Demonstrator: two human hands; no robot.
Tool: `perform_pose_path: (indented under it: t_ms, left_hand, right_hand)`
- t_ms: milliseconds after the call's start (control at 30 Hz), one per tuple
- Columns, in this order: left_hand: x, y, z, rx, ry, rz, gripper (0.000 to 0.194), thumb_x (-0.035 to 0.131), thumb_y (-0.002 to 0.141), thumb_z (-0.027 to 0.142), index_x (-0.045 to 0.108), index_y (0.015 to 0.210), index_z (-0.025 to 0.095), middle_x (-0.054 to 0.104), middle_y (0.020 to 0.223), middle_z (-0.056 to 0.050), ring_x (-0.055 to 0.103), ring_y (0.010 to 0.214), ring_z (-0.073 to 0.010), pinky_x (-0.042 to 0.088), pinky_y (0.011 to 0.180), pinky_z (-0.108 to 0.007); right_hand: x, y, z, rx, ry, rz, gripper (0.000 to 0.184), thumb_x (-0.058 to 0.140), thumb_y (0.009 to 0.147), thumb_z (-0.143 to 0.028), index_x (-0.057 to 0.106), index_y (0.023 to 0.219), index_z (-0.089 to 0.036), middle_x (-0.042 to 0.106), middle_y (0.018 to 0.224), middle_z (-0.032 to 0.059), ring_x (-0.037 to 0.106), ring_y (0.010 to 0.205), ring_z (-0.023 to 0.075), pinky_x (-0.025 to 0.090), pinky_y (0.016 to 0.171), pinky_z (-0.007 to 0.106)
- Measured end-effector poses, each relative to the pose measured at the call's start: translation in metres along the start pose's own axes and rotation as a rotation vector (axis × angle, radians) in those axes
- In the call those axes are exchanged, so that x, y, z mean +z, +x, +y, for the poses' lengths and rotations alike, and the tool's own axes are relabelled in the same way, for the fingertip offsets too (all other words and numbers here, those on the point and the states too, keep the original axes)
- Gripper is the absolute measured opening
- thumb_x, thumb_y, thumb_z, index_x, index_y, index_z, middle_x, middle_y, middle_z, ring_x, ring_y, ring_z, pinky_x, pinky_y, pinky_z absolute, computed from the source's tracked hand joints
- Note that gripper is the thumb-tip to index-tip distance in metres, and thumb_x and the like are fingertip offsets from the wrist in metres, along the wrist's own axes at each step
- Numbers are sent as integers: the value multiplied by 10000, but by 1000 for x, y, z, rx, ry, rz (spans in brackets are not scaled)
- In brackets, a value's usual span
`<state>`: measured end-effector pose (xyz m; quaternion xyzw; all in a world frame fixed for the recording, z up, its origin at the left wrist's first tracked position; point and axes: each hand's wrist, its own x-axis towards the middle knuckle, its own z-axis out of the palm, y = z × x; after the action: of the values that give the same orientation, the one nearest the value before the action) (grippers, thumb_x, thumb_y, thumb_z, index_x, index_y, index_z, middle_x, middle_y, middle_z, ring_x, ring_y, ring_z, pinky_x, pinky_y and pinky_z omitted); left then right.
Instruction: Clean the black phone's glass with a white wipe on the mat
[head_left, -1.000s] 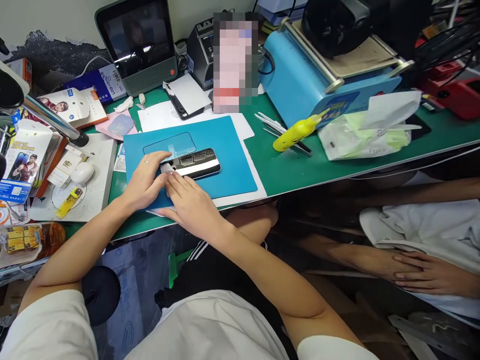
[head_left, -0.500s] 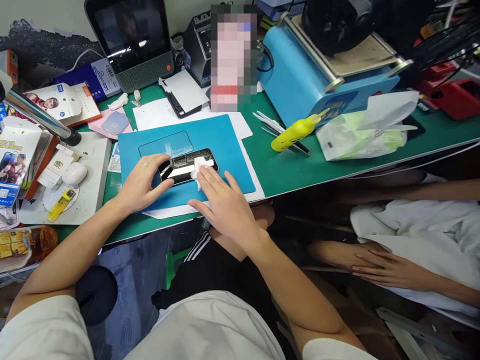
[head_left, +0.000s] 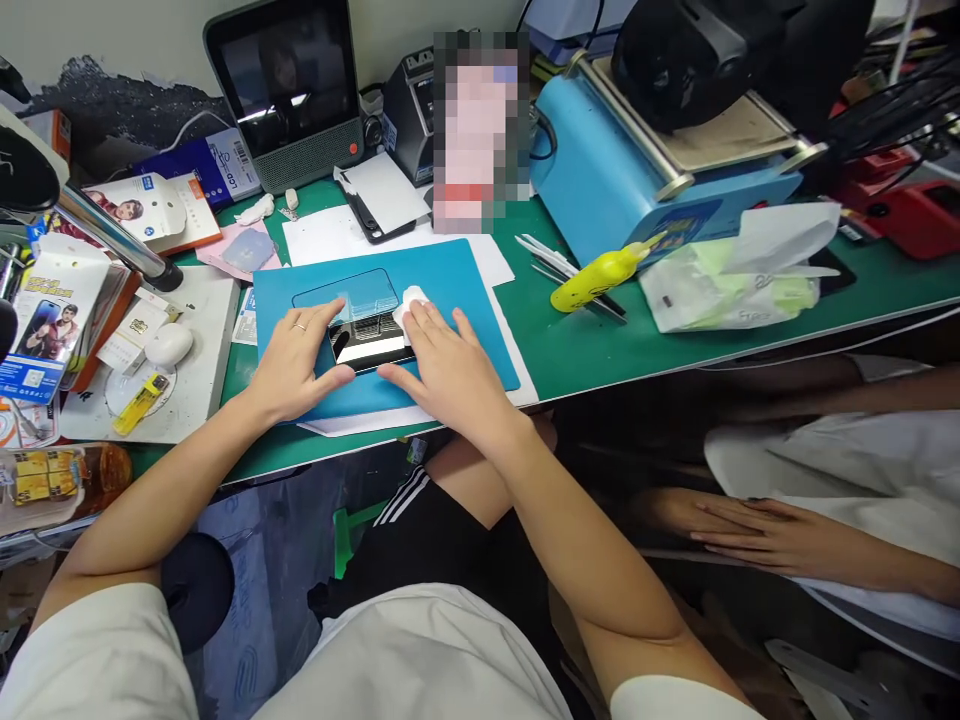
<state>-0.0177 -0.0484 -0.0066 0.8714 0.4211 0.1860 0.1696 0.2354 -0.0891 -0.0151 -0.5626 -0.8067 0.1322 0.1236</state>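
Note:
A smartphone (head_left: 369, 342) with a glossy dark screen lies face up on a blue mat (head_left: 480, 340). My left hand (head_left: 296, 360), a ring on one finger, is at the phone's left end with thumb and fingers spread apart around it. A white tissue (head_left: 411, 298) is pressed under the fingertips of my right hand (head_left: 450, 370) at the phone's right end, which this hand hides. Just behind the phone a clear screen protector (head_left: 360, 285) with a black outline lies flat on the mat.
A yellow squeeze bottle (head_left: 600, 278) lies on tweezers right of the mat, beside a pack of tissues (head_left: 727, 285). A blue machine (head_left: 600, 150) stands behind them. A lamp pole (head_left: 124, 238) and boxes crowd the left. Another person's hands (head_left: 772, 535) rest at the right.
My right hand has moved with the tissue from the phone's left end to its right end. My left hand has stayed at the left end, its thumb and fingers opening wider.

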Motion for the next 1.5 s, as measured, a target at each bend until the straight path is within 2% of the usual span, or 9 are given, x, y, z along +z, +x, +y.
perform_pose_path:
  t_ms: [200, 333, 500, 700, 967, 1167, 1300, 1400, 1500]
  left_hand:
    - [2, -2, -3, 20, -57, 125, 1002, 137, 1002, 869, 433, 1614, 133, 588, 1546, -217, 544, 1368, -362, 425, 1170, -559]
    - [2, -1, -3, 44, -66, 112, 934, 165, 1036, 820, 459, 1596, 131, 592, 1538, -222, 561, 1359, -360, 433, 1173, -559]
    - [2, -1, -3, 58, -80, 55, 894, 174, 1053, 794, 462, 1596, 145, 596, 1539, -212, 560, 1366, -355, 443, 1170, -547]
    - [1, -1, 0, 81, -71, -23, 865, 176, 1060, 781, 468, 1594, 167, 599, 1539, -197, 555, 1371, -353, 426, 1180, -554]
    - [-3, 2, 2, 71, -35, -58, 850, 169, 1067, 768, 452, 1601, 171, 582, 1561, -195, 534, 1400, -354, 415, 1200, -567]
    - [-4, 3, 4, 61, 1, -69, 803, 280, 1073, 743, 460, 1582, 148, 578, 1552, -209, 534, 1404, -368, 432, 1190, -573]
    - [0, 3, 5, 68, 33, -77, 800, 511, 1013, 733, 448, 1583, 175, 586, 1545, -204, 556, 1378, -387, 456, 1165, -585]
    - [4, 2, 4, 90, 56, -64, 773, 622, 983, 594, 419, 1593, 163, 563, 1566, -210, 544, 1402, -397, 446, 1178, -590]
    - [7, 0, 5, 67, 44, -39, 758, 603, 937, 408, 367, 1613, 161, 536, 1593, -200, 535, 1410, -389, 443, 1182, -588]
  right_hand:
    - [11, 14, -48, -97, -36, -38, 904, 406, 1095, -640, 398, 1616, 99, 341, 1735, 295, 310, 1652, 393, 227, 1360, 567]
    - [17, 18, -70, -145, 12, -29, 904, 500, 1069, -636, 395, 1635, 61, 365, 1730, 271, 323, 1652, 365, 238, 1363, 544]
    - [25, 1, -77, -181, 26, -16, 905, 505, 1067, -635, 369, 1653, 42, 311, 1749, 244, 304, 1662, 340, 238, 1370, 540]
    - [24, -29, -61, -210, 0, 33, 821, 458, 1088, -610, 445, 1625, 11, 387, 1723, 234, 359, 1639, 342, 277, 1353, 563]
    - [16, -49, -16, -75, -24, 117, 767, 358, 1119, -593, 477, 1618, -23, 420, 1710, 217, 410, 1613, 352, 355, 1307, 587]
    - [8, -43, 8, 15, -14, 139, 809, 276, 1117, -629, 509, 1596, -21, 475, 1676, 233, 442, 1593, 371, 330, 1307, 643]
    - [6, -27, 22, 59, -6, 123, 791, 307, 1109, -646, 492, 1618, -70, 479, 1682, 226, 423, 1601, 389, 303, 1306, 681]
    - [5, -15, 28, 59, -10, 99, 776, 337, 1105, -646, 489, 1620, -86, 480, 1691, 210, 383, 1622, 391, 311, 1308, 664]
    - [8, -8, 27, 52, -18, 82, 844, 371, 1081, -689, 461, 1628, -53, 455, 1702, 231, 359, 1631, 398, 329, 1310, 638]
